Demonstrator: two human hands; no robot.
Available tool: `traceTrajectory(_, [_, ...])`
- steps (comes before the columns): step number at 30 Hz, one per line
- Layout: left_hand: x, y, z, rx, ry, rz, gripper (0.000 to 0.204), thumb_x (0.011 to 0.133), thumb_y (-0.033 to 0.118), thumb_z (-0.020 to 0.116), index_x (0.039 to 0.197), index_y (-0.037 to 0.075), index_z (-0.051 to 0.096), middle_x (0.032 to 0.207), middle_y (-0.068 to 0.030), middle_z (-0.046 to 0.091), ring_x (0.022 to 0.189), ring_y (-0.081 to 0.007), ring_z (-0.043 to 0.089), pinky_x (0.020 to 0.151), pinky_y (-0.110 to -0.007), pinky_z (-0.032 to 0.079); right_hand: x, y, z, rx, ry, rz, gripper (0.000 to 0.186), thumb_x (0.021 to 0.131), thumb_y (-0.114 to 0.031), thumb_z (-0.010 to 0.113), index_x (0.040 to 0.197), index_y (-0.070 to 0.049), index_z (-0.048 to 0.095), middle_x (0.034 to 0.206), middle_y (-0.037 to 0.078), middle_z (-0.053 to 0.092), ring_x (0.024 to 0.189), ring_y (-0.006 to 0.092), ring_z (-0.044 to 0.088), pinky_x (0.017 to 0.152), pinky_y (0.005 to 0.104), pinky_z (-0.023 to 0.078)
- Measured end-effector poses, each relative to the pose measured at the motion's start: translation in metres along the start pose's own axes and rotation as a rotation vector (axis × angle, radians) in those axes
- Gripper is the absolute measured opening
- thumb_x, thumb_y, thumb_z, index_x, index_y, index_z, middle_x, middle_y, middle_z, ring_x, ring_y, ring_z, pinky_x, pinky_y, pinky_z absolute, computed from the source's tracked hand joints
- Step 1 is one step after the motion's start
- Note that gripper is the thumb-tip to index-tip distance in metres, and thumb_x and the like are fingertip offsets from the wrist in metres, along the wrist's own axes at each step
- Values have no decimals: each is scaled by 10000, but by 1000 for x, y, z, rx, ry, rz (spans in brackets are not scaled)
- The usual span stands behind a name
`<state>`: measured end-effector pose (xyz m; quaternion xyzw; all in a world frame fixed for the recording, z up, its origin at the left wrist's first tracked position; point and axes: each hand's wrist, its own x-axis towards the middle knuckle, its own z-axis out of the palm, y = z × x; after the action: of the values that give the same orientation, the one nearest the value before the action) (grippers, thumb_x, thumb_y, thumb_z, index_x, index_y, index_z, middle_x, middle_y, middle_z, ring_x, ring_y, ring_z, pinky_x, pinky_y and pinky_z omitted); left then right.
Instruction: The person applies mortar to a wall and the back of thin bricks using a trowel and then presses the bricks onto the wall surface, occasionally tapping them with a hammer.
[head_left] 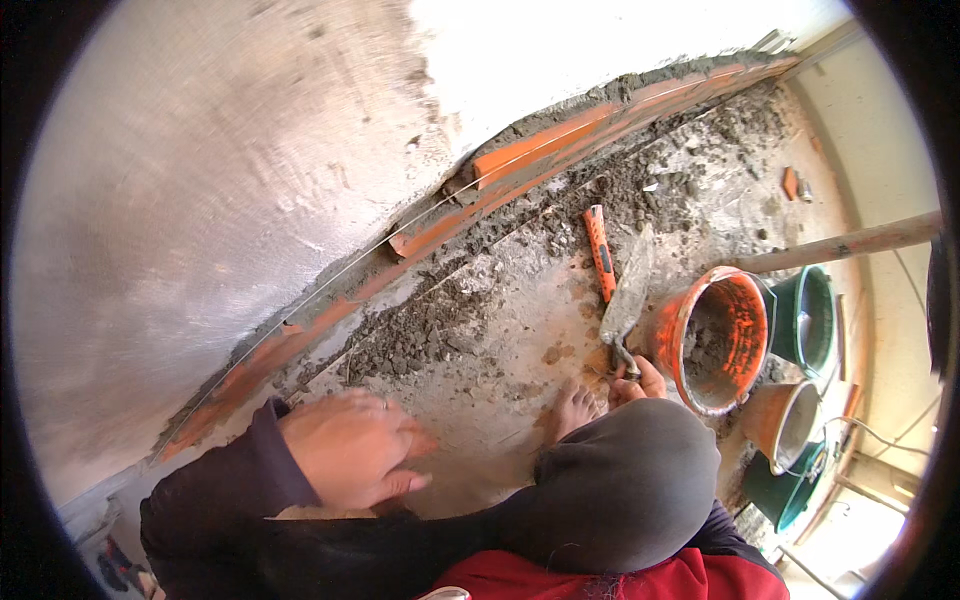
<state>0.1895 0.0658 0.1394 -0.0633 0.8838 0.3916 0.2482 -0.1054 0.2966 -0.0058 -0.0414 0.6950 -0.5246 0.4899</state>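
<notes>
My right hand (640, 380) grips the handle of a mortar-coated trowel (628, 290), its blade angled away from me beside an orange-and-black tool (600, 250) on the floor. My left hand (350, 450) is over the floor at lower left, its fingers smeared by motion; whether it holds anything is unclear. A low course of orange bricks (530, 148) with grey mortar runs along the base of the pale wall (210, 200), with a thin string (355, 265) stretched along it. My bare foot (575, 410) and raised dark-clad knee (630, 480) are between my hands.
An orange bucket of grey mix (694, 340), two green buckets (815, 315) and a smaller tan bucket (770, 425) stand at the right beside a long pole (850, 243). Mortar debris (440, 340) and brick pieces (790, 183) are scattered on the floor. A cream wall (880, 150) bounds the right.
</notes>
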Motion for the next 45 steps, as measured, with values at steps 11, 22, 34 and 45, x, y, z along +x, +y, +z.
traceTrajectory(11, [-129,-71,46,-471,-191,697,477,890,289,690,1271,17,603,1285,-221,596,1162,-397,582,1013,-448,459,-72,-24,34,-452,196,-171,74,826,-54,601,891,-30,573,627,9,527,510,99,502,461,262,392])
traceTrajectory(22, [-134,-105,73,-611,-140,924,364,814,230,727,1116,27,703,1177,-212,661,1125,-390,609,988,-414,484,-102,-43,18,-1036,329,-341,126,886,-149,606,882,-26,633,662,13,564,536,82,503,493,280,405])
traceTrajectory(34, [-143,-113,83,-633,-151,1006,425,829,172,721,1188,-43,650,1213,-266,628,1119,-417,606,1006,-444,461,151,-225,4,-1711,381,-463,485,966,-358,454,858,66,663,758,223,658,722,366,666,674,485,521])
traceTrajectory(45, [-141,-119,82,-706,-143,993,449,825,179,718,1201,-55,643,1212,-278,626,1147,-400,606,1052,-455,426,148,-219,-7,-1825,253,-733,379,981,-254,454,808,24,644,670,161,611,612,303,641,573,421,515])
